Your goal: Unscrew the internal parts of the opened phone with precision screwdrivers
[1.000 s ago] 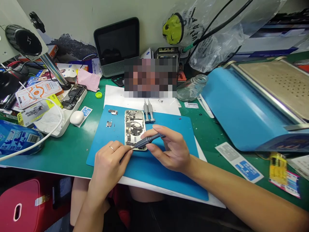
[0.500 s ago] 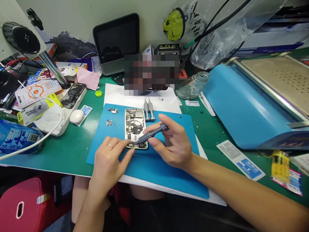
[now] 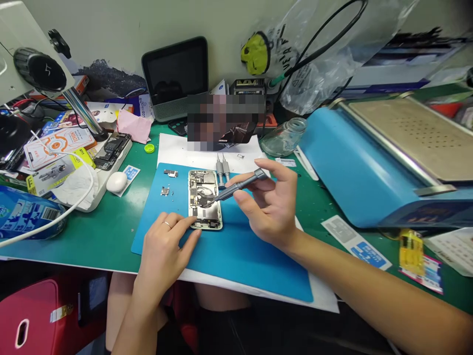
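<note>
In the head view, my right hand (image 3: pixel 271 209) was closed around a grey screwdriver (image 3: pixel 242 186), gripped between thumb and fingers, its shaft slanting down to the left. The tip was over the middle of the opened phone (image 3: pixel 209 213); I couldn't tell whether it touched anything. The phone lay on the blue mat (image 3: pixel 240 261) in front of me, its inner parts facing up. My left hand (image 3: pixel 162 244) was at the phone's lower left corner, thumb and forefinger spread apart, the forefinger's tip on the frame.

Two more screwdrivers (image 3: pixel 223 169) lay side by side just beyond the phone's upper right edge. To the phone's left, a small metal part (image 3: pixel 165 191) sat on the mat near a dark-and-silver piece (image 3: pixel 171 173). Farther off, a glass jar (image 3: pixel 284 138) lay tilted beside a blue machine (image 3: pixel 354 182), and a green cap (image 3: pixel 149 148) rested on the table (image 3: pixel 99 241).
</note>
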`<action>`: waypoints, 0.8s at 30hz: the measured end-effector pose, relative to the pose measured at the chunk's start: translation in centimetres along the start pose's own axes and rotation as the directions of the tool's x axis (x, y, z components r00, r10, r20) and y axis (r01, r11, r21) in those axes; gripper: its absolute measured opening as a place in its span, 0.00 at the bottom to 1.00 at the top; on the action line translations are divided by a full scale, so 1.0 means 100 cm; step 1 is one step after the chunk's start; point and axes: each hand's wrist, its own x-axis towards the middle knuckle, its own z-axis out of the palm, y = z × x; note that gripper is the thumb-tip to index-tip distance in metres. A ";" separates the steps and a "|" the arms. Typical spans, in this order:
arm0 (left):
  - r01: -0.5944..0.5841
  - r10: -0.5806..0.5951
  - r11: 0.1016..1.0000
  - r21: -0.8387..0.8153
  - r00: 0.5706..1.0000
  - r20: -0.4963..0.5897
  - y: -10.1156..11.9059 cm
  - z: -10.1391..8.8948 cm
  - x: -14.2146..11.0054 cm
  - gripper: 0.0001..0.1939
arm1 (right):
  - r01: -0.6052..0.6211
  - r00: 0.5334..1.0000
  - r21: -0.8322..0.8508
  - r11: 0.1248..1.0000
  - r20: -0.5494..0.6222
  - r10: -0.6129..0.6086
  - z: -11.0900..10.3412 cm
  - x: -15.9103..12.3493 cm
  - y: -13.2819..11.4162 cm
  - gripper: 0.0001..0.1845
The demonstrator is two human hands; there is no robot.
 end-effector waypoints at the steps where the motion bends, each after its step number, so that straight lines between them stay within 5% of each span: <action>1: 0.004 -0.004 1.000 0.005 1.000 0.007 -0.001 0.000 0.000 0.11 | 0.024 1.000 -0.008 1.000 0.018 -0.024 0.001 0.002 -0.001 0.27; 12: -0.026 0.024 0.998 0.057 0.999 0.031 -0.002 -0.001 -0.004 0.11 | 0.260 0.963 -0.110 0.959 0.097 -0.250 0.009 0.001 0.017 0.35; 24: -0.118 0.112 0.981 0.156 0.992 0.051 0.001 -0.003 -0.002 0.13 | 0.209 0.975 -0.116 0.971 0.101 -0.198 0.010 0.000 0.018 0.36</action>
